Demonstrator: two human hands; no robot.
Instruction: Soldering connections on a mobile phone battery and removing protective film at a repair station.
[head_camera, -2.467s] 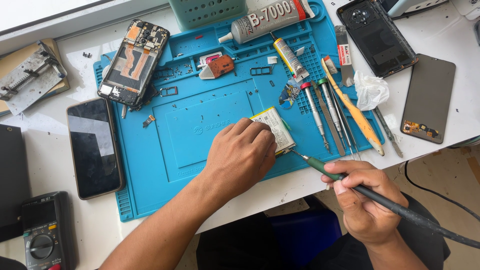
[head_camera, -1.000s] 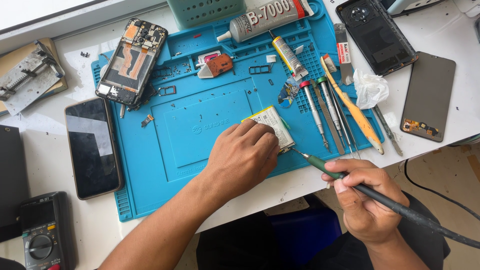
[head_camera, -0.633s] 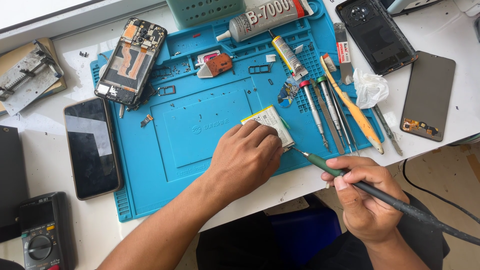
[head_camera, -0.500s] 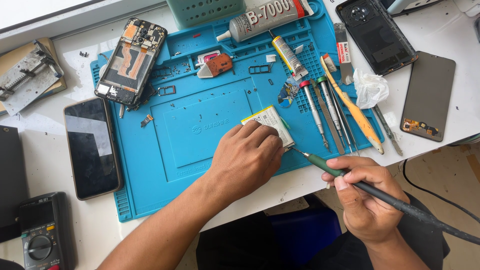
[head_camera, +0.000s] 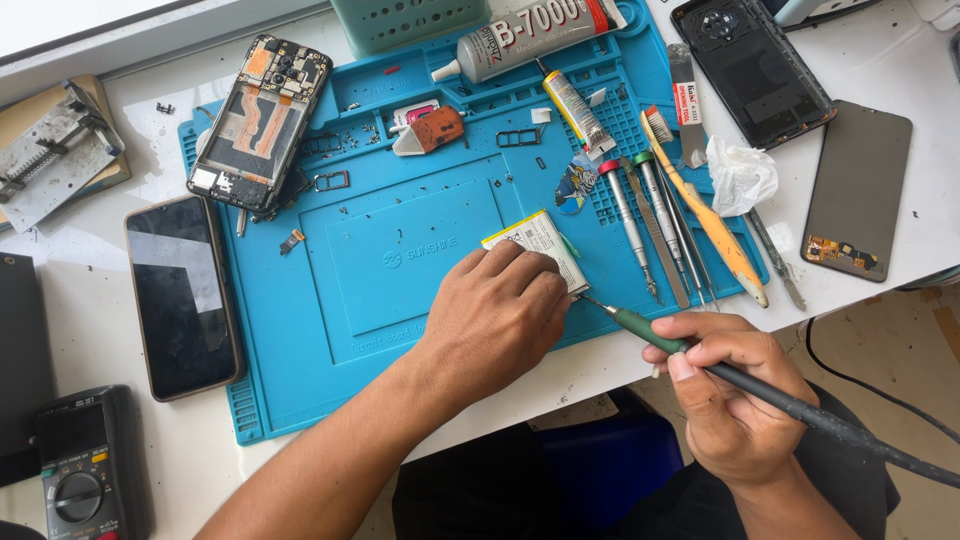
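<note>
Phone battery (head_camera: 537, 243), flat and pale with a printed label, lies at the centre of the frame on the blue work mat (head_camera: 400, 260), half covered by the left hand (head_camera: 497, 318). That hand lies palm down with fingers curled over the battery's lower edge, pinning it to the mat. The right hand (head_camera: 735, 395), at lower right and off the worktop edge, is closed in a pen grip around a corded soldering iron (head_camera: 700, 358); its tip meets the battery's lower right corner, just beside the left fingertips.

Right of the battery lies a row of screwdrivers (head_camera: 640, 215), tweezers and a yellow-handled brush (head_camera: 705, 215), with crumpled tissue (head_camera: 742, 175) beyond. Two glue tubes (head_camera: 545, 28) sit at the top centre. An opened phone body (head_camera: 258, 122) lies at upper left, a dark phone (head_camera: 182, 295) at left, a multimeter (head_camera: 85, 470) at lower left. A back cover (head_camera: 752, 65) and a display panel (head_camera: 857, 190) rest at upper right on the white worktop (head_camera: 60, 340).

Risk assessment: heat held too long at the corner could damage the cell; a slip of the tip could pierce the pouch or burn the nearby fingers. The trailing cord may tug the iron off position.
</note>
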